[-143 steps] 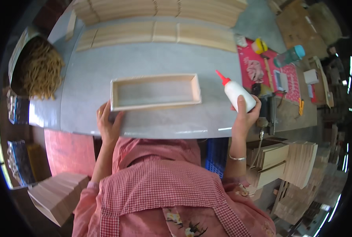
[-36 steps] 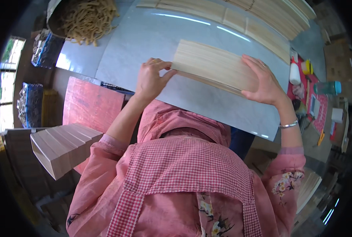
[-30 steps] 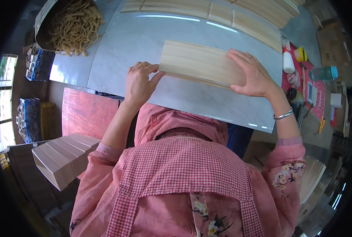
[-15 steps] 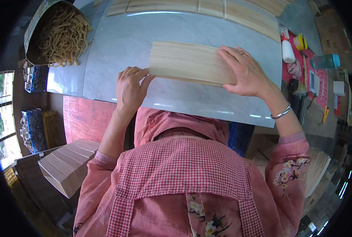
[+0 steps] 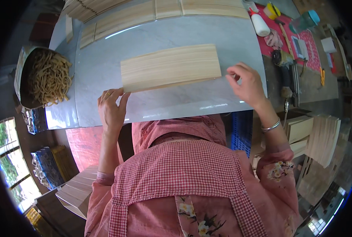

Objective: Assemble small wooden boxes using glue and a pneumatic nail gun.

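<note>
Since the pale wooden panel lies flat on the grey marbled table, in front of the person, its whole upper face can be seen, with the grain running along its length. Below its near edge shows a thin strip of wood; how deep the piece is underneath, one cannot tell. It looks rather light and stiff, with a smooth face that could slide easily on the glossy surface. The corners and thin edges are probably the parts most easily chipped, so the two short ends seem the best places to take hold, with light and even pressure.

At the near left corner, the left hand touches the panel with the tips of thumb and index finger; whether they really pinch it is not clear. Just beyond the right end, the right hand is apart from the wood, empty, its fingers loosely curled and the thumb a little away from them.

Farther out, a row of pale boards lies along the far side. To the right are a white squeeze bottle with red nozzle and a hammer; to the left, a bin holds tan loops.
</note>
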`<act>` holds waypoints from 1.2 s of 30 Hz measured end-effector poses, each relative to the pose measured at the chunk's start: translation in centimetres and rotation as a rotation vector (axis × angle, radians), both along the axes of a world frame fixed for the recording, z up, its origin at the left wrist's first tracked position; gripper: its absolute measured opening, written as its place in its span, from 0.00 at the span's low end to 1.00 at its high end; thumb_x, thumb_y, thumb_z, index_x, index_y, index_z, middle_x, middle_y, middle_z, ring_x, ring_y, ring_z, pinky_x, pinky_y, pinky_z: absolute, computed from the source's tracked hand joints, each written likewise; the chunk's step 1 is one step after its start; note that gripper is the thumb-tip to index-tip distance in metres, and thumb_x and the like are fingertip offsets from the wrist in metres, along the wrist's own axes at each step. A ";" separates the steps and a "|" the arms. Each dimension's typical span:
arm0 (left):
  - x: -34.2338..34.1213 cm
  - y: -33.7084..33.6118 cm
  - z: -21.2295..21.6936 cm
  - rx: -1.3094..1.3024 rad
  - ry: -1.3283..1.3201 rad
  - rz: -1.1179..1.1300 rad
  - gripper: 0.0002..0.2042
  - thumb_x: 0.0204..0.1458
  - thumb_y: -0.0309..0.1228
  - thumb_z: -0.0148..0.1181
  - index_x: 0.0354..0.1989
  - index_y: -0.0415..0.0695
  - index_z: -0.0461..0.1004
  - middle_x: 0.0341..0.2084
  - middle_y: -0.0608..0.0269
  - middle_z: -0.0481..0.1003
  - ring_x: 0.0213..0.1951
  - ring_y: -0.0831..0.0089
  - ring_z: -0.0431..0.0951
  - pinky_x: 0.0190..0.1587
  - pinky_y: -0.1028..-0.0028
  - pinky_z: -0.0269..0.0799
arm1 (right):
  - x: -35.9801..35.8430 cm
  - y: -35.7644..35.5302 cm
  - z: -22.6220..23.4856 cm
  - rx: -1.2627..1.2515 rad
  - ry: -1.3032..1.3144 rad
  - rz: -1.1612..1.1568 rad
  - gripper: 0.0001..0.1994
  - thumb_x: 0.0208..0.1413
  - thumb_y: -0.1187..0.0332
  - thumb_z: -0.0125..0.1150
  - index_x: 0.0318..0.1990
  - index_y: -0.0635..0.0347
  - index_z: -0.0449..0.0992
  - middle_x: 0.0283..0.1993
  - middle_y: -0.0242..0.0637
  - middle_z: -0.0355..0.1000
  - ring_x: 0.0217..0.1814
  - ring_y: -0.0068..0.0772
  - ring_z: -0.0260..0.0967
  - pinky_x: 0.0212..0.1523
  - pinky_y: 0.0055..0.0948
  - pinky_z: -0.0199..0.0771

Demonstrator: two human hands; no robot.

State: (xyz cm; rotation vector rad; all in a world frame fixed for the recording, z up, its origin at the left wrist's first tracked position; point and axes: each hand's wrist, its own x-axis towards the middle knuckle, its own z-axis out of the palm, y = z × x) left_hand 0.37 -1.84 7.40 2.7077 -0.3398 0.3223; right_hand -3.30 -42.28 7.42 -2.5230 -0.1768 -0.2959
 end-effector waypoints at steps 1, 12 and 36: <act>0.0 -0.2 0.1 0.004 -0.002 -0.014 0.09 0.51 0.31 0.69 0.37 0.40 0.83 0.32 0.61 0.81 0.36 0.65 0.77 0.49 0.66 0.69 | -0.4 0.1 -0.1 0.004 -0.002 -0.014 0.03 0.52 0.75 0.65 0.32 0.59 0.77 0.30 0.31 0.71 0.24 0.31 0.65 0.28 0.31 0.65; 0.1 -0.3 0.7 -0.018 0.119 0.016 0.07 0.52 0.26 0.66 0.37 0.37 0.83 0.31 0.60 0.81 0.34 0.67 0.77 0.46 0.69 0.70 | -0.1 0.9 -1.5 0.043 0.053 0.047 0.04 0.50 0.79 0.64 0.33 0.62 0.77 0.25 0.31 0.70 0.22 0.28 0.61 0.25 0.28 0.60; 10.1 2.1 -1.1 -0.843 0.899 0.136 0.09 0.57 0.21 0.60 0.45 0.35 0.79 0.32 0.61 0.79 0.32 0.75 0.77 0.41 0.77 0.75 | 9.0 -0.8 -5.6 0.410 0.245 0.062 0.03 0.53 0.79 0.61 0.35 0.67 0.74 0.27 0.39 0.76 0.24 0.34 0.66 0.27 0.30 0.68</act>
